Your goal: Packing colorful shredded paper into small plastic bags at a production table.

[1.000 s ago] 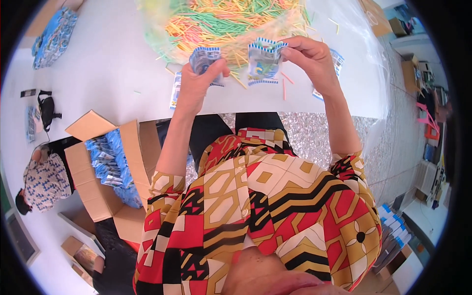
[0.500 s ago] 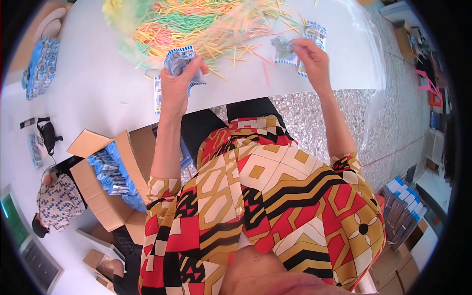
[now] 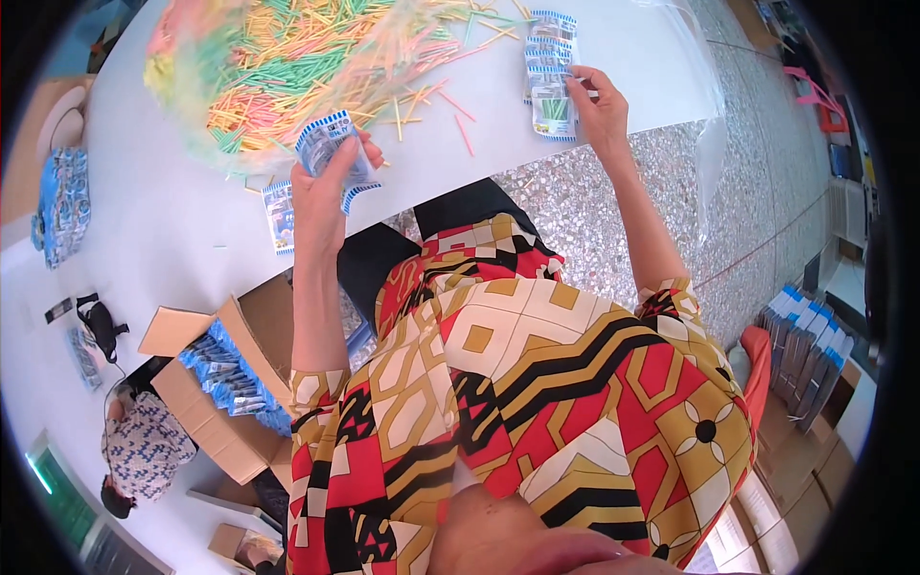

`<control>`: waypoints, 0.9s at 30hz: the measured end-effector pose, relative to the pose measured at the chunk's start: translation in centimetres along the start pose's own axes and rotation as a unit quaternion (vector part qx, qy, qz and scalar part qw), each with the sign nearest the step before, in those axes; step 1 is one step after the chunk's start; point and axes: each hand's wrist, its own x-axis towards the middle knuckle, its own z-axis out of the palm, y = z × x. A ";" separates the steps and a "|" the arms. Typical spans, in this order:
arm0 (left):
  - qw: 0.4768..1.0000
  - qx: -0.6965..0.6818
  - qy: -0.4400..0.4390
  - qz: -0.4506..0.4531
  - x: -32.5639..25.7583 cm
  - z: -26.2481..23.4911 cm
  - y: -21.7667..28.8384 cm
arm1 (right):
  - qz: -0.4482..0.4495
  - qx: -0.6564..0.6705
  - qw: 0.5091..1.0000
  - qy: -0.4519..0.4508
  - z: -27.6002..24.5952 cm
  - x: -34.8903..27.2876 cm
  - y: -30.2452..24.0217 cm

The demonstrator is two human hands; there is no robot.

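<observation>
My left hand (image 3: 326, 182) is closed around several blue-and-white printed packets (image 3: 326, 139), which stick up past my thumb. Under that hand another blue-and-white packet lies flat, partly hidden by my wrist. My right hand (image 3: 602, 110) is at the near end of a row of overlapping packets (image 3: 549, 43), its thumb and fingertips pinched at the edge of the nearest packet (image 3: 554, 110). Green sticks show through that packet's clear window. Left of the row spreads a big pile of thin pink, yellow and green sticks (image 3: 307, 86), partly under clear plastic film.
The white table (image 3: 460, 172) has loose sticks scattered beside the pile. At left stands an open cardboard box (image 3: 206, 422) full of blue packets, with another packet bundle (image 3: 62, 206) farther off. A person (image 3: 144, 441) in a patterned top is at lower left. Stacked cartons (image 3: 805, 335) stand at right.
The packet with green sticks, tilted and blurred by my right hand before, now lies flat at the row's near end. The whole view has turned slightly; my left hand keeps its packets.
</observation>
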 end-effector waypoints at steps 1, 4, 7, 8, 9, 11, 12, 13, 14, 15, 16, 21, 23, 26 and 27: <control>1.000 -0.002 0.007 -0.004 -0.1 0.0 0.0 | -0.041 -0.063 0.997 0.034 0.1 0.0 -0.1; 1.000 0.002 0.022 -0.007 -0.2 -0.4 -0.4 | -0.179 -0.193 0.959 0.109 0.6 -0.9 -2.0; 1.000 0.010 0.022 -0.009 -0.1 -0.5 -0.6 | -0.332 -0.253 0.909 0.025 -0.2 -2.7 -1.9; 1.000 0.010 0.016 -0.012 0.0 -0.4 -0.6 | -0.329 -0.253 0.909 0.026 -0.1 -3.2 -1.8; 1.000 0.011 0.014 -0.014 -0.1 -0.3 -0.6 | -0.274 -0.249 0.928 -0.050 0.2 -3.6 -1.6; 1.000 0.001 -0.001 -0.009 0.0 -0.2 -0.8 | -0.217 -0.242 0.937 -0.126 0.8 -3.7 -1.5; 1.000 0.000 -0.001 -0.008 0.0 -0.2 -0.9 | -0.202 -0.246 0.942 -0.109 1.2 -3.4 -1.4; 1.000 0.005 -0.004 -0.010 0.0 -0.1 -1.1 | -0.189 -0.248 0.946 -0.092 1.5 -2.9 -1.2; 1.000 0.010 -0.005 -0.013 0.0 -0.1 -1.0 | -0.191 -0.246 0.946 -0.094 1.6 -2.3 -0.9; 1.000 0.010 0.000 -0.011 -0.1 0.0 -0.9 | -0.197 -0.250 0.945 -0.077 1.8 -1.5 -0.5; 1.000 -0.012 -0.001 -0.018 0.0 0.2 -0.8 | -0.204 -0.253 0.944 -0.061 1.9 -0.9 -0.2; 0.996 -0.084 0.004 -0.027 -0.5 0.0 -0.4 | -0.235 -0.248 0.938 -0.060 1.7 1.8 0.4; 0.994 -0.106 -0.026 -0.020 -0.4 0.0 -0.1 | -0.232 -0.240 0.941 -0.058 1.5 2.1 -0.4; 0.995 -0.096 0.003 -0.008 -0.7 -0.6 -0.2 | -0.205 -0.236 0.949 -0.050 2.9 1.5 -3.4; 0.995 -0.095 0.010 -0.005 -0.7 -0.6 -0.3 | -0.182 -0.237 0.953 -0.043 3.5 1.3 -4.7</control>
